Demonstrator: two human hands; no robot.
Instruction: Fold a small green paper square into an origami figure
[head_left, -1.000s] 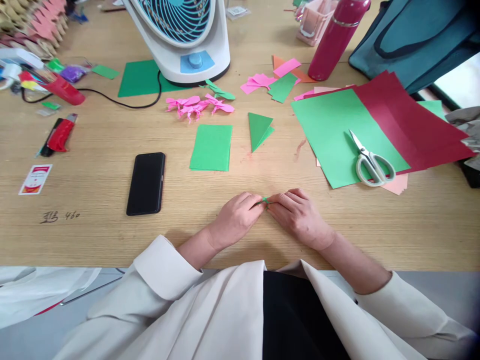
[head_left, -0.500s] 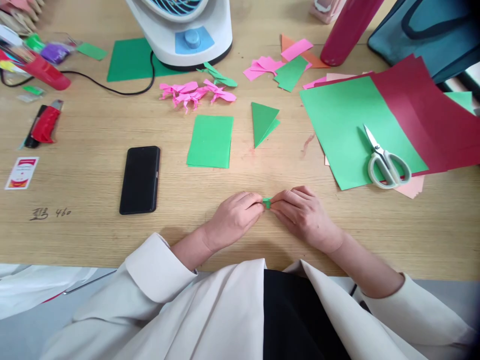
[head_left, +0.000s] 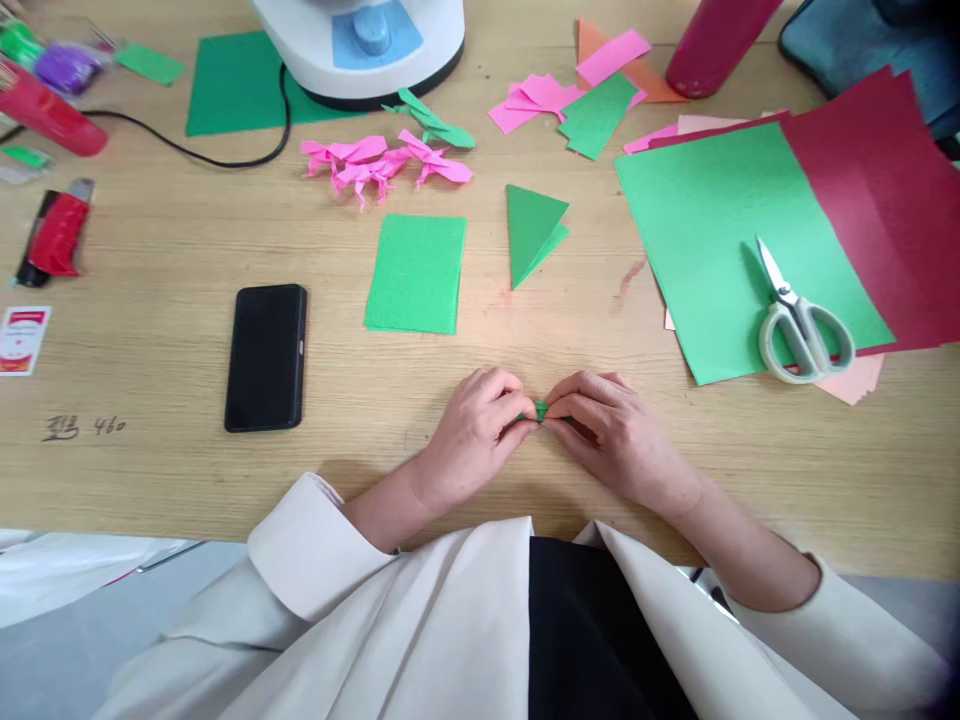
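A small folded piece of green paper [head_left: 541, 410] is pinched between both hands, just above the table near its front edge. My left hand [head_left: 480, 428] grips its left end with thumb and fingertips. On its right end, my right hand [head_left: 616, 430] closes in a like pinch. Most of the paper is hidden by the fingers. Beyond the hands lie a stack of green paper squares [head_left: 417, 273] and a green sheet folded into a triangle [head_left: 531, 235]. Several pink folded paper figures [head_left: 364, 165] and a green one [head_left: 435, 122] sit farther back.
Scissors [head_left: 804, 325] rest on large green and red sheets [head_left: 757, 240] at right. A black phone [head_left: 265, 358] lies at left, with a red cutter [head_left: 60, 235] beyond it. A white appliance [head_left: 360, 50] with a black cord [head_left: 187, 150] stands at the back, near a red bottle [head_left: 716, 45].
The camera view has shifted and come slightly closer. Both hands keep their pinch on the green paper, the left fingers now more bent and the paper a little turned.
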